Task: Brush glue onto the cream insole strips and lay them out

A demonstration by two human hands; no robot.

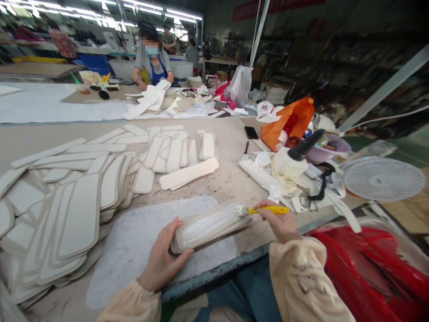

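A stack of long, rounded beige pieces (208,226) lies in front of me on a white sheet (117,255). White wet streaks run along the top piece. My left hand (169,252) grips the near left end of the stack, thumb at the front and fingers behind. In my right hand (278,223) is a brush (268,209) with a yellow handle, held between thumb and fingers. Its white-coated bristles touch the right end of the top piece.
Piles of white pieces with beige borders (80,214) cover the left of the table. To the right lie a phone (251,133), an orange bag (288,120), a white bottle (290,161) and a round fan grille (384,179). A masked co-worker (154,62) works across the table.
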